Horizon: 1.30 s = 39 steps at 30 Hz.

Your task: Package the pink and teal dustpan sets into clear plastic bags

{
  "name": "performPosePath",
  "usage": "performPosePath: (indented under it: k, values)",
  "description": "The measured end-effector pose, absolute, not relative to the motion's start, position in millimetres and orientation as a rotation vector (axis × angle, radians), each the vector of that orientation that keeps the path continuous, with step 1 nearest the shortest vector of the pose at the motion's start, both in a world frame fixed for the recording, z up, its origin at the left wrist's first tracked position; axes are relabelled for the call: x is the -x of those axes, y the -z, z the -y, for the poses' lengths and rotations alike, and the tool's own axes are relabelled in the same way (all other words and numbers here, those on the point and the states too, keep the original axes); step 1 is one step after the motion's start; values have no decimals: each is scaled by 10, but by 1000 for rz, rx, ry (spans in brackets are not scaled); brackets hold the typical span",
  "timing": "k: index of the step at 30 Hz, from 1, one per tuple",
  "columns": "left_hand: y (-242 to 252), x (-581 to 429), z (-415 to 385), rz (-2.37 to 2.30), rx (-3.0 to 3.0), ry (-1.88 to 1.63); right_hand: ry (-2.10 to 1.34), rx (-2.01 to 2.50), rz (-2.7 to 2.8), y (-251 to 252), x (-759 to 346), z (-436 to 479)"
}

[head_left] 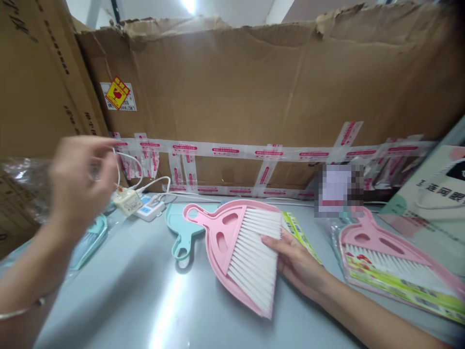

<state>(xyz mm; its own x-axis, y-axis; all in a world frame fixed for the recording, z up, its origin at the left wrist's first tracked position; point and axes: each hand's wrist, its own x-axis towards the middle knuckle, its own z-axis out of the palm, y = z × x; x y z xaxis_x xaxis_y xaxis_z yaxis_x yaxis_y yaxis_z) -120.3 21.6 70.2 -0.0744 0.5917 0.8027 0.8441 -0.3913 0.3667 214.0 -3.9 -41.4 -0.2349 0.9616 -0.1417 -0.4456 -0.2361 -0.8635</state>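
My right hand (296, 264) grips the right edge of a pink dustpan (218, 237) with a white-bristled brush (256, 257) nested in it, lifted slightly off the grey table (145, 300). My thumb lies across the bristles. A green printed card (296, 232) sits under my fingers. My left hand (82, 182) is raised at the left, blurred by motion, with its fingers closed on a clear plastic bag (22, 189).
A teal dustpan (181, 230) lies behind the pink one. Another teal set (89, 242) is at the left. A packaged pink dustpan set (395, 264) lies at the right. A white power strip (140, 203) with cables sits by the taped cardboard wall (254, 97).
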Motion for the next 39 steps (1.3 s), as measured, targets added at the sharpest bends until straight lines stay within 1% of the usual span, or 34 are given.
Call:
performPosePath:
  k: [1, 3, 5, 7, 9, 11, 12, 14, 15, 17, 20, 22, 23, 24, 26, 28, 29, 31, 33, 35, 39]
  values:
    - [-622, 935, -200, 1626, 2117, 1428, -1688, 863, 858, 412, -2136, 44]
    - [-414, 540, -197, 1785, 2683, 1296, -1686, 847, 830, 404, -2126, 58]
    - [-227, 360, -218, 1898, 2888, 1387, -1700, 821, 811, 396, -2110, 72]
    - [-126, 354, -244, 1832, 2780, 1778, -1723, 787, 817, 395, -2087, 84]
    - [-95, 430, -257, 1631, 2601, 2196, -1741, 756, 827, 401, -2061, 95]
    - [-66, 492, -246, 1519, 2731, 2370, -1758, 739, 825, 411, -2033, 108]
    - [-36, 501, -233, 1506, 2942, 2342, -1769, 736, 823, 415, -2019, 117]
    - [49, 471, -195, 1481, 3411, 2147, -1791, 726, 830, 419, -1993, 136]
    - [93, 441, -175, 1442, 3552, 2096, -1797, 722, 838, 417, -1981, 147]
    - [157, 379, -139, 1378, 3610, 2185, -1796, 715, 867, 401, -1961, 164]
    - [175, 335, -112, 1375, 3464, 2451, -1816, 743, 965, 357, -1954, 169]
    - [173, 347, -113, 1319, 3372, 2554, -1822, 852, 1055, 325, -1973, 149]
    - [176, 360, -115, 1291, 3334, 2576, -1755, 946, 1088, 307, -1990, 133]
    - [181, 371, -116, 1274, 3302, 2577, -1608, 1042, 1116, 285, -2011, 118]
    - [184, 382, -104, 1289, 3259, 2520, -1115, 1176, 1201, 220, -2047, 100]
    - [156, 364, -66, 1331, 3242, 2384, -599, 1156, 1410, 119, -2046, 117]
    - [128, 345, -37, 1331, 3242, 2297, -408, 1101, 1572, 59, -2023, 139]
    - [56, 299, 30, 1313, 3228, 2141, -187, 974, 1918, -64, -1933, 190]
    - [-3, 264, 94, 1305, 3179, 2071, -143, 891, 2161, -170, -1814, 223]
    - [-20, 259, 138, 1303, 3116, 2079, -194, 883, 2289, -252, -1716, 223]
    - [25, 307, 167, 1187, 3145, 1990, -473, 829, 2445, -360, -1679, 185]
